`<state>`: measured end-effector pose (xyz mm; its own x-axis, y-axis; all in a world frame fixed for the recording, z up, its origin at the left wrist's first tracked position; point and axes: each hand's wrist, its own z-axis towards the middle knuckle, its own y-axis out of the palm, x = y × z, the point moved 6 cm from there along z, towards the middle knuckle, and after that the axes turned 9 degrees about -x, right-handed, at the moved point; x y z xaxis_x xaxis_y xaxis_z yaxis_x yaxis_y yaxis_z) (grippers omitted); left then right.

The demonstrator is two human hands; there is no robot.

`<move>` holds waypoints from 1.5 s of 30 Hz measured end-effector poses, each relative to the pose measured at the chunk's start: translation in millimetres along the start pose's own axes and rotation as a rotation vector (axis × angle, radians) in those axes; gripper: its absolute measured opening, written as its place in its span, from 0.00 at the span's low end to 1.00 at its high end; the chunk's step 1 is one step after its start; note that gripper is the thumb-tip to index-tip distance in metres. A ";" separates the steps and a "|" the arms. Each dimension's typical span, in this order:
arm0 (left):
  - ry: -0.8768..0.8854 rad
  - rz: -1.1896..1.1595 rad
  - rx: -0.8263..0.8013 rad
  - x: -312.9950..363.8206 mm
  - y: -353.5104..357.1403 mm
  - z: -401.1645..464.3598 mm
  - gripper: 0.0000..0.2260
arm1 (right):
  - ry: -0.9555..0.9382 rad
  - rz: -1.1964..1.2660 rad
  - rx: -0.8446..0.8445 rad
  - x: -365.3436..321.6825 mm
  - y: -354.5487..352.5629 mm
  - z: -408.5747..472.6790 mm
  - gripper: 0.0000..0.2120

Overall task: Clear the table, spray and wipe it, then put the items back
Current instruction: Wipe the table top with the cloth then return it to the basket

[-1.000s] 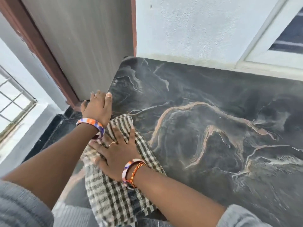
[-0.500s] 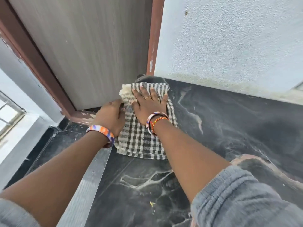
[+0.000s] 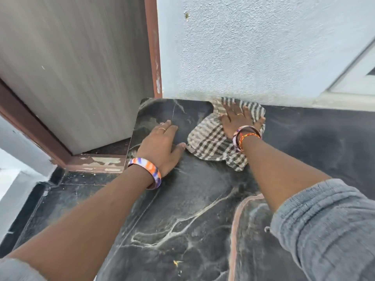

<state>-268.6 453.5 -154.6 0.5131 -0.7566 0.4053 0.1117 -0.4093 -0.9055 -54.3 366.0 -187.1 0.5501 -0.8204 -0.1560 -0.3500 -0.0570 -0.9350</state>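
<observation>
Dark marble table (image 3: 203, 209), checked cloth (image 3: 207, 138) at back edge

Soft, even daylight; faint shadows under the arms. Slight motion blur softens the table (image 3: 203, 209), and wide-angle distortion bends the edges.

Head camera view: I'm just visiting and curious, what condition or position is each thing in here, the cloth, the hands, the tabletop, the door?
checked cloth: crumpled, lying on the tabletop against the wall, pressed under the right hand.
right hand: fingers spread flat on the cloth.
left hand: flat on the bare tabletop beside the cloth.
tabletop: dark marble; small yellow specks near the front.
door: appears shut.
</observation>
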 end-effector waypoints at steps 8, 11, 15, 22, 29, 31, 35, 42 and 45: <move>-0.011 -0.032 0.000 -7.6 2.1 -35.4 0.23 | 0.287 0.054 0.016 97.2 10.7 -80.6 0.24; -0.044 -0.039 0.009 -15.5 -2.0 -63.7 0.22 | 0.170 -0.028 -0.009 62.9 27.5 -118.2 0.24; -0.133 -0.073 0.092 -28.4 -8.5 -119.2 0.19 | -0.150 -0.126 -0.024 -12.9 61.8 -181.4 0.24; -0.230 -0.033 0.237 -33.6 -5.3 -235.1 0.13 | -0.665 -0.186 -0.105 -109.3 131.0 -342.6 0.23; -0.239 -0.031 0.160 6.4 39.6 -308.8 0.14 | -0.616 -0.202 -0.105 -39.0 145.7 -417.1 0.23; -0.208 -0.045 0.132 27.7 50.5 -316.2 0.14 | -0.469 -0.139 -0.094 12.7 138.6 -415.1 0.23; -0.113 -0.061 0.082 70.0 68.0 -322.2 0.15 | -0.133 -0.056 -0.039 139.1 119.0 -416.0 0.23; -0.024 -0.040 0.070 117.7 78.7 -321.8 0.16 | 0.327 0.090 0.005 248.7 104.8 -428.6 0.26; -0.014 -0.069 0.059 121.9 81.4 -314.6 0.15 | 0.269 0.112 -0.018 200.8 110.7 -425.3 0.32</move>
<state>-464.6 167.5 -139.4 0.5141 -0.7205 0.4653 0.1970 -0.4288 -0.8817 -305.0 -47.0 -186.5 0.2875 -0.9434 -0.1653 -0.4118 0.0340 -0.9106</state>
